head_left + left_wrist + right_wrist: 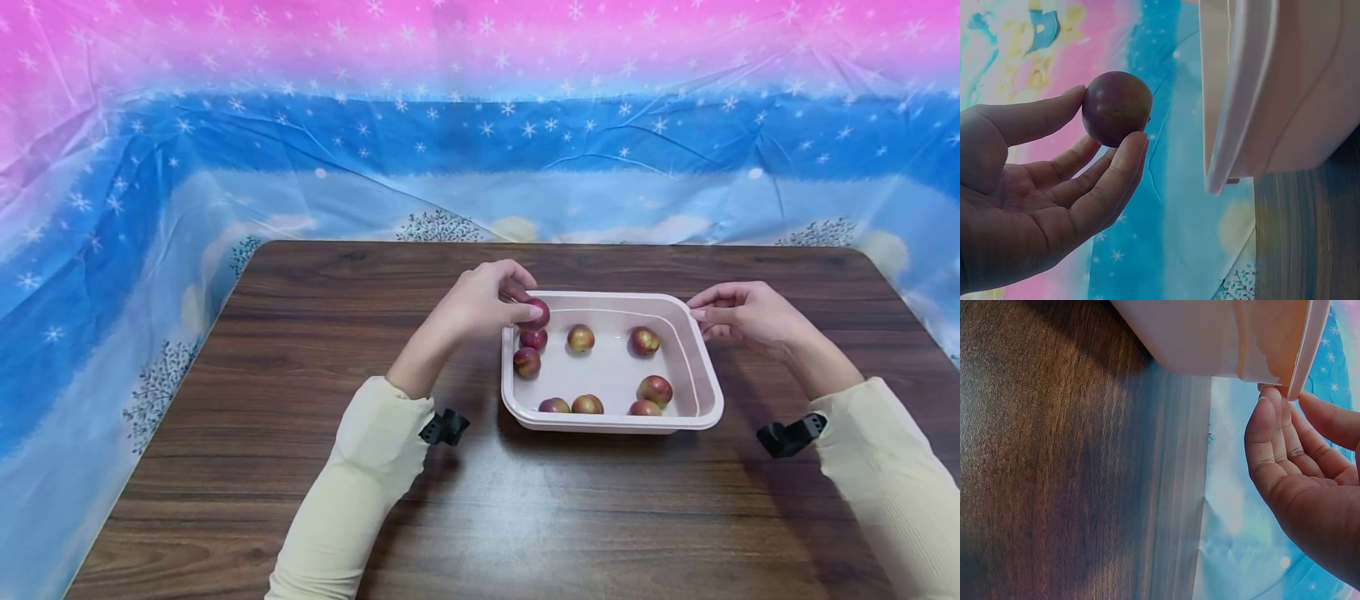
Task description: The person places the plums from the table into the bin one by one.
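Note:
Between thumb and fingertips, my left hand [487, 300] pinches a dark red plum [1116, 107] above the back left corner of a white plastic basin [612, 423]. In the left wrist view that plum is beside the basin's rim, apart from it. My right hand [753, 321] grips the rim at the back right corner, thumb on one side and fingers under the lip, as the right wrist view shows. Several red and yellow plums lie in the basin, among them one plum [581, 338] near the back and another plum [644, 341] on the right.
The basin stands on a dark wood-grain table [300, 375], toward its back. Behind and to the left hangs a pink and blue snowflake cloth [480, 133]. A black wrist device [444, 427] is at the left sleeve, and another black device [791, 435] at the right one.

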`<state>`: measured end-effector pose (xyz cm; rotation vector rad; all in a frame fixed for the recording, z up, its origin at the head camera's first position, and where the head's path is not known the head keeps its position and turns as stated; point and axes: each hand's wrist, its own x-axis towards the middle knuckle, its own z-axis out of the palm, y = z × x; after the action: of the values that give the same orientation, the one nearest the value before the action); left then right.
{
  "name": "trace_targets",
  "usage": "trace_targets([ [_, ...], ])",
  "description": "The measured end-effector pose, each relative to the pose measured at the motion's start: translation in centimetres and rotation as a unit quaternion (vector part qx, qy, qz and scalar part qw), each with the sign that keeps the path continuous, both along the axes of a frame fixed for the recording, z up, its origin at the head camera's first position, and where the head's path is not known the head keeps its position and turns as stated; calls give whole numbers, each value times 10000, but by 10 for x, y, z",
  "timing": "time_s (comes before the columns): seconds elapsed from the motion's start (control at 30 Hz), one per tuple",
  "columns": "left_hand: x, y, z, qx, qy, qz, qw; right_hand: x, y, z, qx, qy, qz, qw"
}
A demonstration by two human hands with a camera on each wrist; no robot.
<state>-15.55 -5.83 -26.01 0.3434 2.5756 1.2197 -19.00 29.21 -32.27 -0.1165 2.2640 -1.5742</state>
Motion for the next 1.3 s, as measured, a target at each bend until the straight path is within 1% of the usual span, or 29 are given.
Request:
trace_targets([
  [0.2,0,2,-3,-76,43,-78,9999,0,-1,0,-173,-63,-1,9998],
  [0.47,2,-1,-2,-105,190,-7,9998,0,-1,0,-219,-51,-26,9997],
  [0.73,1,-8,-4,-38,138,73,9999,-1,0,-2,-336,-43,-16,9994],
  [1.0,1,-18,-8,45,109,115,9999,-1,0,-3,-216,74,16,9997],
  [1.3,0,-31,-13,17,138,287,9995,1,0,-3,-35,147,21,9999],
])
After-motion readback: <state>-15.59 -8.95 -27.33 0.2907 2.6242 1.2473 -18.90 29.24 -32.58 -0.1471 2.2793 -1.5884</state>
